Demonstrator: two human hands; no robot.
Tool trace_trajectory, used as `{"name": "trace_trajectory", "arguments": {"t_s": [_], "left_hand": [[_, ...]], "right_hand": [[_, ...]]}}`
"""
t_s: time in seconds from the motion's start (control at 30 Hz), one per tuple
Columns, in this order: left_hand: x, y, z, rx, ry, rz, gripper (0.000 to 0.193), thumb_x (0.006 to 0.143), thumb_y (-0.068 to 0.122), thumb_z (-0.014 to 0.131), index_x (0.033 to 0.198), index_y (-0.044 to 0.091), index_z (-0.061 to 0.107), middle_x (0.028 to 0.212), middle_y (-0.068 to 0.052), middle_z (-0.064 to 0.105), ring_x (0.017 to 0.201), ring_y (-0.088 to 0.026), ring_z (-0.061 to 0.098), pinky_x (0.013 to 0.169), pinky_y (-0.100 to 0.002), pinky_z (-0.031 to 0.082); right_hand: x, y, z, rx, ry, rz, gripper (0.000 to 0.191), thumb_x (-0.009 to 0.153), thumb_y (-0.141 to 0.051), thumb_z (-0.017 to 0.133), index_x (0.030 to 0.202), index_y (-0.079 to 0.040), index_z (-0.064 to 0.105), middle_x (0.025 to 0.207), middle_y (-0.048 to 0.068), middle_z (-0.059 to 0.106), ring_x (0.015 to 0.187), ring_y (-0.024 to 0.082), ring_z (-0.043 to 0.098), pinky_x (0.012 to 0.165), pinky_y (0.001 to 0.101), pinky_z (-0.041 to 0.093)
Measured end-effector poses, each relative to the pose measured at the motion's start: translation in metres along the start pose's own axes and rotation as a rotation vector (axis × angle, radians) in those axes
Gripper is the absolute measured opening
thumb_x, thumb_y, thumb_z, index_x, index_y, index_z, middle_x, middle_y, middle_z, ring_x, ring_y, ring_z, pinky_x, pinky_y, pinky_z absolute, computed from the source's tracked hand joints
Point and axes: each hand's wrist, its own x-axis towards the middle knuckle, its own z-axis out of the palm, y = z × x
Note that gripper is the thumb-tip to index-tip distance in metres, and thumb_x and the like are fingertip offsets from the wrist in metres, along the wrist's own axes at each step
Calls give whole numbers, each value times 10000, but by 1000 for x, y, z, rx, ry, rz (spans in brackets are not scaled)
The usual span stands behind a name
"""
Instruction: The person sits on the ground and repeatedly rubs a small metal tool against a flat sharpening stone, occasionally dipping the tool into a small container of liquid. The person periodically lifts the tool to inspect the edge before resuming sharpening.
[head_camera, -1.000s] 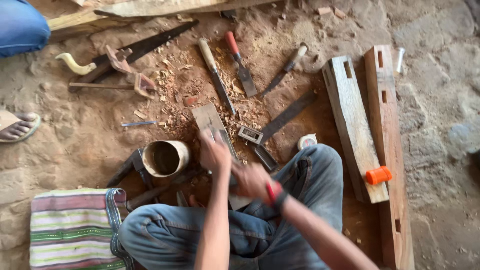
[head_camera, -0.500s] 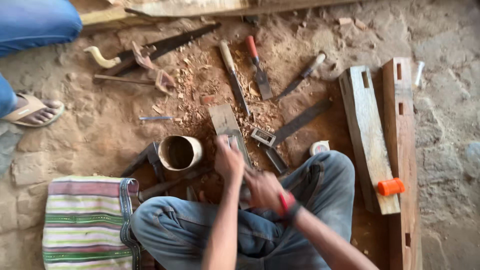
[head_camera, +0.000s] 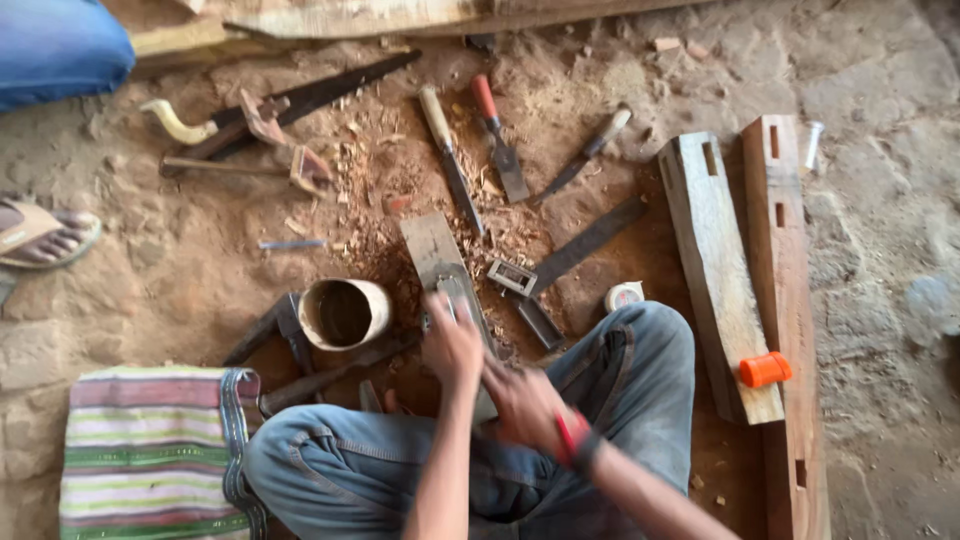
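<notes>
A: Flat grey stone (head_camera: 432, 245) on the dirt right in front of the knees, sawdust all round. Long and narrow, running away from the body, far end leaning a bit left. Dull and worn on top.

B: And the hands?

A: Left hand (head_camera: 452, 345) pressed down on the near end, fingers curled over a small flat metal piece (head_camera: 458, 298) lying on the stone. Holding it flat rather than gripping round it. Right hand (head_camera: 525, 405) just behind, closed into a loose fist. Too blurry to tell what's inside.

B: Around it?

A: Round tin cup (head_camera: 345, 312) just left of the stone. Small metal block (head_camera: 511, 277) and a dark flat bar (head_camera: 588, 243) just right. Chisels (head_camera: 503, 160) further out. Two notched wooden beams (head_camera: 720, 270) well off to the right, orange cap (head_camera: 765, 369) resting on one.
</notes>
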Motion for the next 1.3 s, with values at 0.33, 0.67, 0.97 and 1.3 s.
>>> {"name": "trace_trajectory", "arguments": {"t_s": [0.33,0.67,0.97,1.3], "left_hand": [[64,14,1,15,368,221,272,998,360,644,1157,154,562,890,-157,734,738,-347,729,574,-482,564],[16,-13,9,-155,178,77,350,1006,337,597,1274,135,498,938,-131,733,652,-299,738,539,-424,589],[4,-20,4,-170,225,247,324,1025,328,591,1224,80,528,1030,-148,750,758,-310,756,598,-407,597],[73,15,10,-37,252,243,255,1024,272,626,1189,98,537,920,-113,743,736,-287,729,578,-422,559]], "right_hand": [[60,21,8,-89,-102,96,928,744,-446,795,1498,-46,431,1502,184,523,648,419,676,574,500,542],[13,-2,19,14,-122,135,938,664,-351,806,1475,-45,449,1467,240,522,739,436,693,642,498,581],[9,-15,10,52,-111,126,1008,673,-423,821,1488,-8,397,1424,264,540,766,427,699,619,506,568],[63,22,12,-50,-141,173,868,742,-438,796,1445,-65,449,1410,193,585,711,440,684,619,521,565]]}}
